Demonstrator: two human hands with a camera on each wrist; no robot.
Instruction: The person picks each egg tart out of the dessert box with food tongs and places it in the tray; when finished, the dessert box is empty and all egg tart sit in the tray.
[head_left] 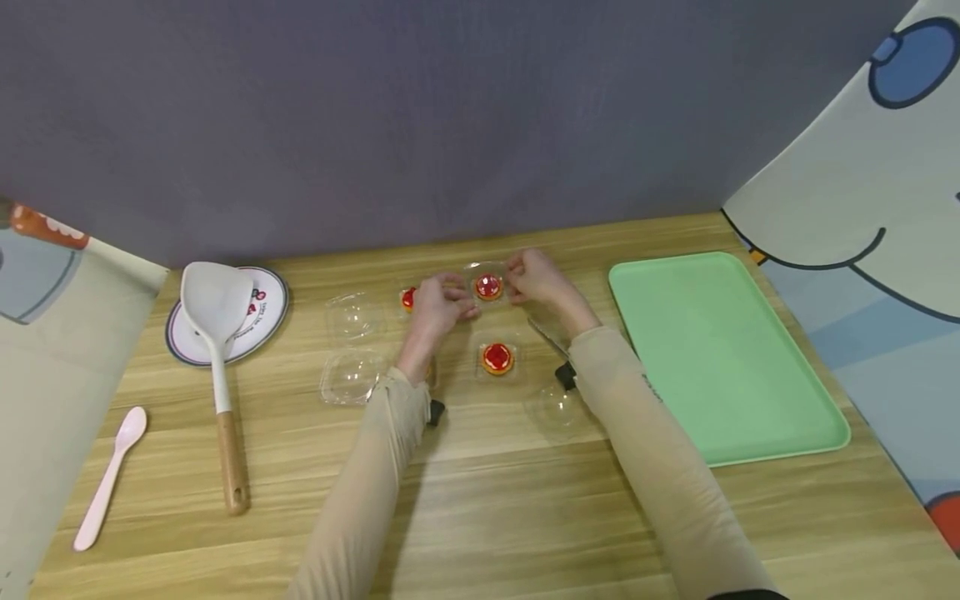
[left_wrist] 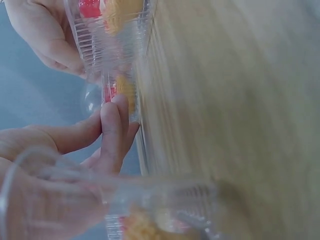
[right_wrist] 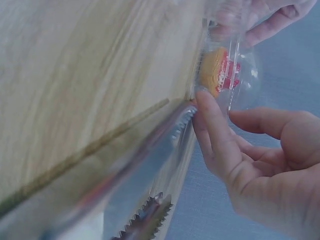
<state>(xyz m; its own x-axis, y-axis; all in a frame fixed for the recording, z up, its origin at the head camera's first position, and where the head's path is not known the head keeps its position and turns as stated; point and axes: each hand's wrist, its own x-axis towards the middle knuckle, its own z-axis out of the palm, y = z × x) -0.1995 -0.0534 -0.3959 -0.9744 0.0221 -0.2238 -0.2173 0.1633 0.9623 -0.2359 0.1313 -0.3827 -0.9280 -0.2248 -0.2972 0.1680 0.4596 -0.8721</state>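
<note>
At the back of the table both hands are at a small clear plastic box with a domed lid, holding a red-topped tart (head_left: pixel 488 287). The left hand (head_left: pixel 438 304) pinches the box's left edge between thumb and fingertips. On the opposite edge, the right hand (right_wrist: pixel 275 160) has its thumb by the lid rim and its fingers lower down. Beside the left hand sits another boxed tart (head_left: pixel 407 298), partly hidden by that hand. A third tart (head_left: pixel 497 358) lies nearer in its own clear box.
An unfolded clear box (head_left: pixel 351 377) lies left of the left arm. A serrated metal tool (head_left: pixel 547 336) lies partly under the right arm, near a clear dome (head_left: pixel 558 407). Right is a green tray (head_left: pixel 727 358); left are a white turner (head_left: pixel 217 304), a plate (head_left: pixel 273 304) and a pink spoon (head_left: pixel 112 475).
</note>
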